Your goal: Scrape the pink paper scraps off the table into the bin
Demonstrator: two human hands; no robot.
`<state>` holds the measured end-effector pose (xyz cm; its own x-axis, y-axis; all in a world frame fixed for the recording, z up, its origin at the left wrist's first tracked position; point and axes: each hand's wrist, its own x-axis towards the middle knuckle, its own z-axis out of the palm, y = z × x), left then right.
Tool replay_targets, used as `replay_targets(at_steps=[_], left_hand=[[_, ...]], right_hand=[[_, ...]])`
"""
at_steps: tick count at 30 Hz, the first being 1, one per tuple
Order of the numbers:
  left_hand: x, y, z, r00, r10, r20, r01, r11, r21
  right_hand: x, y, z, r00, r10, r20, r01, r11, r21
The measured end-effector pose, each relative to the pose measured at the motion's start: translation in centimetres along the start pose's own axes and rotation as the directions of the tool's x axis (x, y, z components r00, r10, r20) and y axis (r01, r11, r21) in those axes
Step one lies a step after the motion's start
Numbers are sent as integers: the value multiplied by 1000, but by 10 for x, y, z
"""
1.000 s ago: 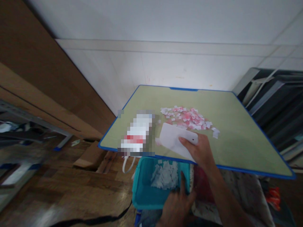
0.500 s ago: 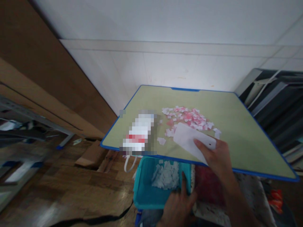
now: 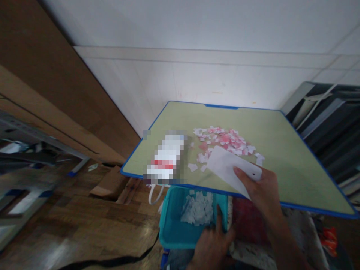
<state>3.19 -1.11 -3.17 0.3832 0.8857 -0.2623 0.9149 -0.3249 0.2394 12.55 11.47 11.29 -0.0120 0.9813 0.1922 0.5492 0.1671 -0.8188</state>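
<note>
My right hand (image 3: 263, 185) is closed on a flat white card (image 3: 225, 163) with a small dark hole near one end. The card slants down onto the green board (image 3: 298, 168), its far end beside a spread of small pink and white paper pieces (image 3: 232, 140). A few white pieces lie loose left of the card. Below the board's front edge, a teal plastic bin (image 3: 171, 232) holds a heap of white paper pieces (image 3: 198, 208). My left hand (image 3: 210, 243) grips the bin's right side, index finger stretched along the inside and thumb beyond the rim.
A pixelated white and red item (image 3: 165, 157) rests at the board's left, a white loop (image 3: 155, 195) hanging below. Dark panels (image 3: 332, 112) lean at right. A cardboard piece (image 3: 108, 183) and a black strap (image 3: 120, 259) are at lower left. A pale wall stands behind.
The view has shifted slightly, and my right hand with the card sits a little farther right and lower. My left hand stays at the bin.
</note>
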Motion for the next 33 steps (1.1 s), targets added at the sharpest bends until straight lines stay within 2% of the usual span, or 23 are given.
replay_targets(at_steps=[6, 12, 22, 26, 33], left_hand=[[0, 0, -2, 1000, 3, -21, -3, 1000, -12], [-1, 0, -3, 999, 4, -31, -4, 1000, -13], [-2, 1, -8, 1000, 0, -4, -1, 999, -40], [-1, 1, -5, 999, 1, -35, -2, 999, -49], [-2, 2, -7, 1000, -14, 7, 14, 1000, -23]], right_hand=[[-2, 1, 0, 999, 51, 8, -52, 998, 46], [-1, 2, 3, 999, 8, 45, -9, 999, 35], [-3, 9, -4, 998, 50, -43, -49, 998, 25], [-2, 7, -2, 998, 63, -12, -63, 998, 28], [-2, 6, -2, 998, 46, 41, -46, 999, -6]])
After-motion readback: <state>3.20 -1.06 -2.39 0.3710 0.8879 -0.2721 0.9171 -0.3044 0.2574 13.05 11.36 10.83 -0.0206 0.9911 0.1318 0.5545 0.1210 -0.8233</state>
